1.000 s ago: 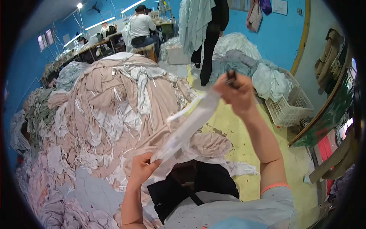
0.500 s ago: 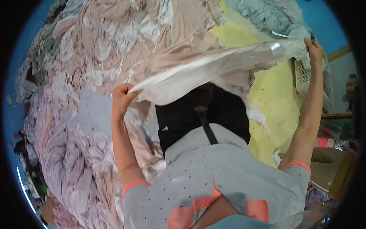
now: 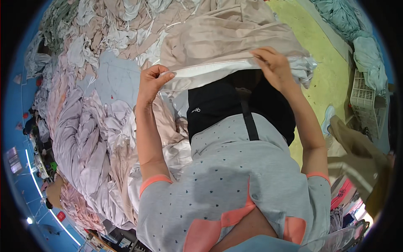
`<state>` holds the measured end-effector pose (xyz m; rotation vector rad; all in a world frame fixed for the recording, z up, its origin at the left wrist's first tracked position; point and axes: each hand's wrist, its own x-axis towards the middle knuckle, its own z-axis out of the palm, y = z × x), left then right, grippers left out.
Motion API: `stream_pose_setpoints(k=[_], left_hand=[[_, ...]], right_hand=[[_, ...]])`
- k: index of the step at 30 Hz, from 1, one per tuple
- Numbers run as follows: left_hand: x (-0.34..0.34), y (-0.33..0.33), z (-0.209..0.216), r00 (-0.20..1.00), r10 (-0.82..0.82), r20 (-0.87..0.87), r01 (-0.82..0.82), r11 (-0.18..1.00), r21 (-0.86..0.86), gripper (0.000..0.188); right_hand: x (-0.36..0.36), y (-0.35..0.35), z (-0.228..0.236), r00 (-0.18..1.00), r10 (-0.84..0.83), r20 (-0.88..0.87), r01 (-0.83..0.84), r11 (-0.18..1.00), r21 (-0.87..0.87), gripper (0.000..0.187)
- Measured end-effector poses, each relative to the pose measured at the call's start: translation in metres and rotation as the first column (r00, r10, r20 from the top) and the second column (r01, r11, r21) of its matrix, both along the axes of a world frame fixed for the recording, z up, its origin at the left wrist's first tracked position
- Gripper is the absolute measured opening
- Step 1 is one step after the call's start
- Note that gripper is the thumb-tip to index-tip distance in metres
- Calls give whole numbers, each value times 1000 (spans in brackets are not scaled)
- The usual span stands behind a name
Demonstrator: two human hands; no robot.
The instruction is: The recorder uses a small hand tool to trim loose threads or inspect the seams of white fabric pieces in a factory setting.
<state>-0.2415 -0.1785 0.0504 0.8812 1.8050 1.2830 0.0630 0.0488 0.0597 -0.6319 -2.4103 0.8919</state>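
A large beige fabric (image 3: 235, 35) with a white band along its near edge stretches before my body. My left hand (image 3: 151, 82) pinches the left end of that white band between thumb and fingers. Over the band's right part is my right hand (image 3: 275, 69), its fingers apart and lying at the cloth's edge, with no clear grip. Past this hand the fabric's bunched whitish end (image 3: 304, 69) droops on the right. The fabric's far side merges with other beige cloth.
Heaps of crumpled pink, beige and white cloth (image 3: 75, 122) fill the left and far left. A yellow surface (image 3: 325, 88) lies to the right. Beyond it stand a cream plastic crate (image 3: 363, 96) and teal cloth (image 3: 336, 17). A brown covered object (image 3: 357, 147) sits at the near right.
My right hand has let go of the fabric's far right end and come inward and nearer. My left hand still pinches the left end, and the fabric has dropped flatter.
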Motion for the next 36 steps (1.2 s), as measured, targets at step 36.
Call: stream_pose_setpoints(k=[36], left_hand=[[-19, -3, -131, 250, 634, -732, -519, 726, 452, 18]], right_hand=[[240, 69, 40, 429, -671, -605, 871, 485, 80, 11]])
